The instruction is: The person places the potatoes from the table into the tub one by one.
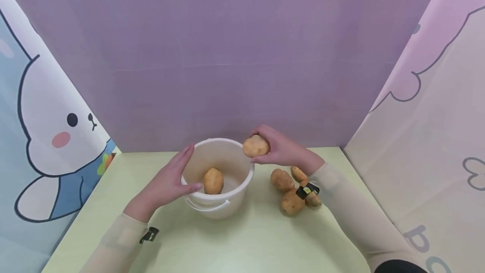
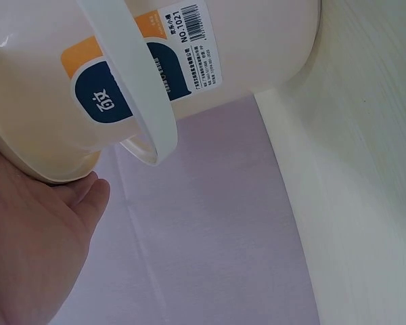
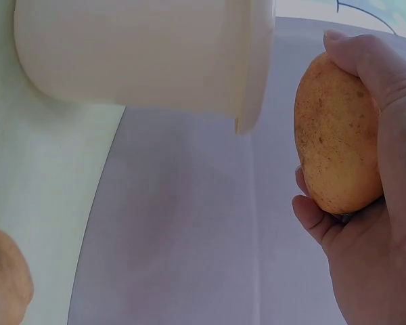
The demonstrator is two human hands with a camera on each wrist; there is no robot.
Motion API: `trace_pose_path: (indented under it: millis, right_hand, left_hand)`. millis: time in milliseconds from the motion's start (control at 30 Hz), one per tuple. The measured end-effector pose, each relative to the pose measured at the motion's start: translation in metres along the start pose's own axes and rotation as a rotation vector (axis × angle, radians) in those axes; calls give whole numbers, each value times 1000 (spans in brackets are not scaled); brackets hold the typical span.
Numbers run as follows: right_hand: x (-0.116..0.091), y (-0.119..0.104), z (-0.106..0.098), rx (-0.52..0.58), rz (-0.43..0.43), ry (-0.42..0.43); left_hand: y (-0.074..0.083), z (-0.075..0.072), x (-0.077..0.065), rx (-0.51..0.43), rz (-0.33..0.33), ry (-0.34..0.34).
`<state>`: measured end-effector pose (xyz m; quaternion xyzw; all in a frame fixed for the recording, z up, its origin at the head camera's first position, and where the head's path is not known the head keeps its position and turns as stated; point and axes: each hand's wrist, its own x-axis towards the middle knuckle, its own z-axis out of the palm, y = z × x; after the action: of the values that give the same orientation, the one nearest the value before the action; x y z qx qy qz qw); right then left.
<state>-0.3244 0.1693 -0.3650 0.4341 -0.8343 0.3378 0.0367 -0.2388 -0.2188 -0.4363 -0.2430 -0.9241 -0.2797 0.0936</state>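
A white bucket (image 1: 238,200) stands upright on the table, its handle hanging down at the front. Inside it lies one potato (image 1: 214,181). My left hand (image 1: 166,184) holds the bucket's left rim, thumb across the front edge and fingers along the side. In the left wrist view that hand (image 2: 37,233) is against the rim, beside the handle (image 2: 139,81). Above the right rim, my right hand (image 1: 282,146) grips another potato (image 1: 256,146) between thumb and fingers. The right wrist view shows this potato (image 3: 338,135) apart from the bucket's side.
To the right of the bucket, several potatoes (image 1: 292,202) lie in a group below my right wrist. The pale green table (image 1: 212,243) meets a purple backdrop (image 1: 242,66) behind the bucket. Printed panels (image 1: 49,138) stand on both sides.
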Motion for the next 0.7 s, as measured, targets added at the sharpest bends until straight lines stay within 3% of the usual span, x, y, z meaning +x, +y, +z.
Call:
trace_pose_path:
  millis: [367, 700]
  right_hand:
    - [24, -11, 14, -24, -89, -62]
    - [38, -13, 27, -67, -116, -104]
  left_hand:
    - [0, -1, 1, -19, -10, -5]
    - [-2, 0, 0, -30, -14, -3]
